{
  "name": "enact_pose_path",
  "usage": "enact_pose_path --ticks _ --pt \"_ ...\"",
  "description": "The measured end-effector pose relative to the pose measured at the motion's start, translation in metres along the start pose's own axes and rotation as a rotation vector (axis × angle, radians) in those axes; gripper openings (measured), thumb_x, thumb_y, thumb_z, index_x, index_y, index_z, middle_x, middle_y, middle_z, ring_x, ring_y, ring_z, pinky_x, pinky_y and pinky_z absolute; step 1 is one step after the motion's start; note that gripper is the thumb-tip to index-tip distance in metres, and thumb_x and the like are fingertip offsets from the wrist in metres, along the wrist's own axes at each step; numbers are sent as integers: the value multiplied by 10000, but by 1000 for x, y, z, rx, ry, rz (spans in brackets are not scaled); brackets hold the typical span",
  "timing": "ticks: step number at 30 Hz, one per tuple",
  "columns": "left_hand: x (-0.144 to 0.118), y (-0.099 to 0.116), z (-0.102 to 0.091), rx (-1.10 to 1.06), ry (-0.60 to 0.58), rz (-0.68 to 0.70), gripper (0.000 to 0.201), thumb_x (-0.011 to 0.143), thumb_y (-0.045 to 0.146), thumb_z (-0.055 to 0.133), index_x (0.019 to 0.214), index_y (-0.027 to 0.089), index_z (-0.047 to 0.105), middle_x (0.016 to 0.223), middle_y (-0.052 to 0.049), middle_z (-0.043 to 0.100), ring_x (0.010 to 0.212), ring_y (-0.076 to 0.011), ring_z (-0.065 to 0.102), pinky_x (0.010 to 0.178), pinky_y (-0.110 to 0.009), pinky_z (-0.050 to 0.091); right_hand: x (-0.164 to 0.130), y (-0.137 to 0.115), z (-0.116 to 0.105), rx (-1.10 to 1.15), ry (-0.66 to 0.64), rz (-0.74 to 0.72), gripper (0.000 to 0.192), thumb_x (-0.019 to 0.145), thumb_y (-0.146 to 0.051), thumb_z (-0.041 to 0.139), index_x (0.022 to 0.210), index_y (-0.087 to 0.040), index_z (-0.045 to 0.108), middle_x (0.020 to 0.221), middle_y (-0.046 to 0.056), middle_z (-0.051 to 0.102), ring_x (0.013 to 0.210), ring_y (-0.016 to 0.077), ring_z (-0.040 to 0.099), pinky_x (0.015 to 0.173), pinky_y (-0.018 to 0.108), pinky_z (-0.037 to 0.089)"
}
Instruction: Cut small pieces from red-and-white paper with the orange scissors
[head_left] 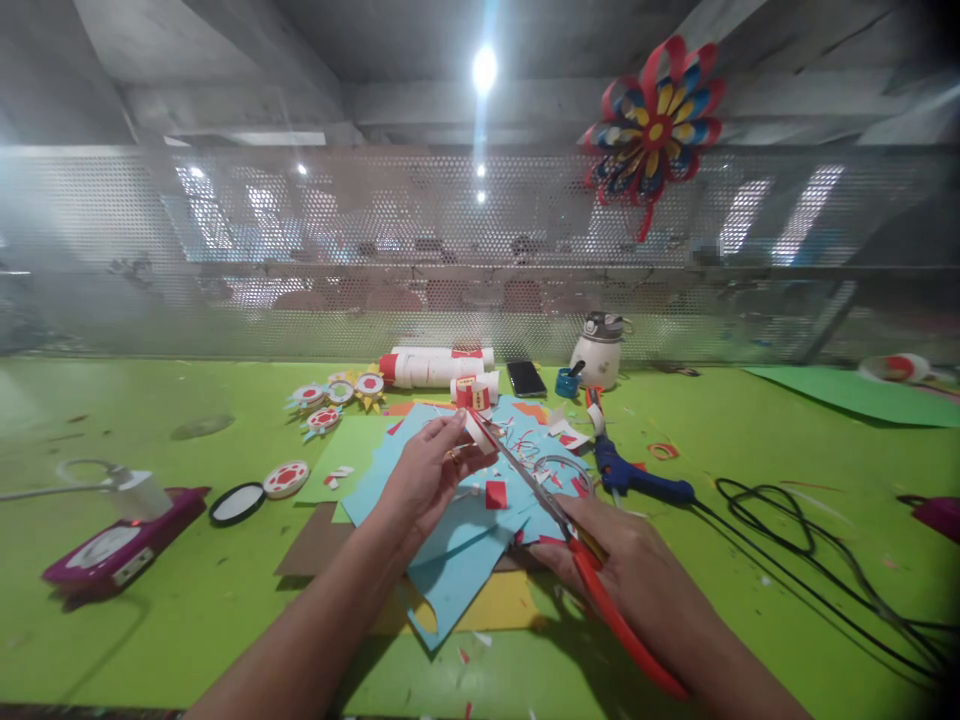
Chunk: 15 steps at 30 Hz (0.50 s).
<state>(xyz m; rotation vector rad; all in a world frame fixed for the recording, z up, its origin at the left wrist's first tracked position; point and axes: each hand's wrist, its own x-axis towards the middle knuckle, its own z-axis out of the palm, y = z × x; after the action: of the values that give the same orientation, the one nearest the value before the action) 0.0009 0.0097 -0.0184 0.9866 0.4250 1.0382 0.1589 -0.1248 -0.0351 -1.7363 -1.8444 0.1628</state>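
My left hand [426, 468] pinches a small curved white paper piece [481, 434] with a red edge, above a pile of blue paper sheets [457, 560]. Red-handled scissors [546, 498] lie in my right hand [626, 555], whose fingers wrap round the handles. The blades point up and left, and their tips reach the white piece; whether they are cutting into it I cannot tell. Below the hands, red and white paper scraps [496, 495] are scattered over the blue sheets. A roll of clear tape [564, 470] sits partly behind the scissors.
A blue glue gun [645, 484] with a looping black cable [795, 545] lies at right. At left are a purple power strip [112, 548], a black-rimmed disc [237, 503] and red-and-white paper discs [286, 479]. Behind stand white rolls [439, 371], a phone [526, 378] and a jug [598, 352].
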Motion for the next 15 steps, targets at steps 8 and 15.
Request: enact_pose_path --ticks 8,15 --pt "-2 1 2 16 0 12 193 783 288 625 853 108 630 970 -138 669 839 -212 641 799 -402 530 -1 0 -1 40 -20 16 331 851 -483 537 978 -202 659 809 55 679 713 228 582 662 334 447" --pt "-1 -1 2 30 -5 11 213 800 279 604 897 90 623 1014 -164 657 912 -246 629 834 -425 516 -1 -1 0 75 9 -3 357 850 -471 547 1081 -215 640 832 49 685 733 224 588 680 329 445"
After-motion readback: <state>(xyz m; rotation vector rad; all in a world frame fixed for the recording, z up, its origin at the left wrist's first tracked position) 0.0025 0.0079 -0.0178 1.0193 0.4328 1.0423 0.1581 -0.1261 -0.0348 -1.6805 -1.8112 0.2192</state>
